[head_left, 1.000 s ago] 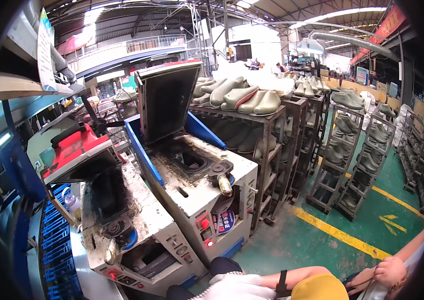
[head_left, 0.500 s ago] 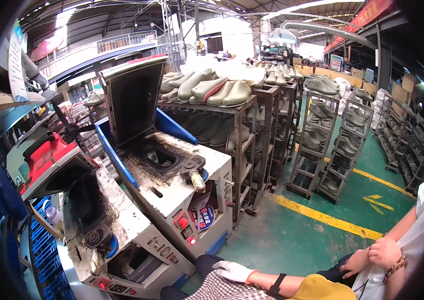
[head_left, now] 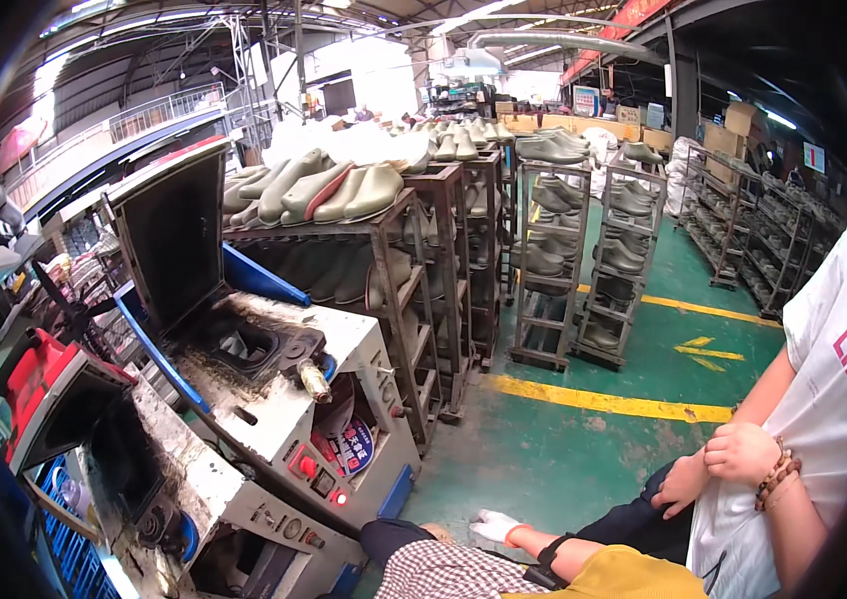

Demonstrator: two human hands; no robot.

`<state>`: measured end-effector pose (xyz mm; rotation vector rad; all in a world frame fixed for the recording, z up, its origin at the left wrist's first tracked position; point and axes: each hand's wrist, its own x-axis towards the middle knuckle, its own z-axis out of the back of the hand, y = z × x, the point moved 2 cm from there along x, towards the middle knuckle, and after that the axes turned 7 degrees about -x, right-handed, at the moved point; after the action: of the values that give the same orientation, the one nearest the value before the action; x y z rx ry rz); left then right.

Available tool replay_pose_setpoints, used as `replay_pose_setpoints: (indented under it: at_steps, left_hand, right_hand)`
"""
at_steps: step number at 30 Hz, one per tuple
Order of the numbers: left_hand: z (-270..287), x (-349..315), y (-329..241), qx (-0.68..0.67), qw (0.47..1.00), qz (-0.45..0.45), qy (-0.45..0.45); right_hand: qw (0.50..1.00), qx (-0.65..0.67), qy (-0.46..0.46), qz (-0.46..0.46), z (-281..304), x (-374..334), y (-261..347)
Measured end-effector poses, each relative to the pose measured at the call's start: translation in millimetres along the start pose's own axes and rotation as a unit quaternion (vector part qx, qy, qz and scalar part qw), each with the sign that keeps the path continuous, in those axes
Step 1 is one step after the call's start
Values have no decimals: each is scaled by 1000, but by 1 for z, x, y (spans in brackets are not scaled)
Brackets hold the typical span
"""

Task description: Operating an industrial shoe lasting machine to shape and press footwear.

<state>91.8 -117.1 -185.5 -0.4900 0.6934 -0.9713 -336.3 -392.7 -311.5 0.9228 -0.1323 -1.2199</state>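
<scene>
My right hand (head_left: pixel 495 526), in a white glove with an orange cuff, hangs low beside my checkered apron (head_left: pixel 448 571). Its fingers extend to the left, and nothing shows in them. A black band (head_left: pixel 549 557) circles that forearm below a yellow sleeve (head_left: pixel 633 576). My left hand does not show; a small skin-coloured patch at the apron's edge is too slight to identify. Ahead to the left stand two stained white machines with raised lids: the farther machine (head_left: pixel 341 344) and the nearer machine (head_left: pixel 219 499). Neither is touched by my right hand.
Olive-green shoes (head_left: pixel 368 192) cover a metal rack (head_left: pixel 380 232) behind the machines. Narrow shoe racks (head_left: pixel 555 324) stand farther off on the green floor, beyond a yellow line (head_left: pixel 603 401). Close on my right, a person in a white shirt (head_left: pixel 823 369) keeps their hands (head_left: pixel 743 451) together.
My right hand has left the apron, where it rested flat, and now hangs beyond its edge. The view has turned right, so machines and racks appear farther left.
</scene>
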Motion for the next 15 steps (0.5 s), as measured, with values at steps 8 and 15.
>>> replay_pose_setpoints:
  at_steps: [8,15]
  left_hand:
    - [-88,31,66,50,998,2,29]
    - [-107,16,79,55,996,16,-67]
  right_hand:
    - [958,50,115,-259,-48,-16,-110]
    - [971,57,72,-221,-64,4,-108]
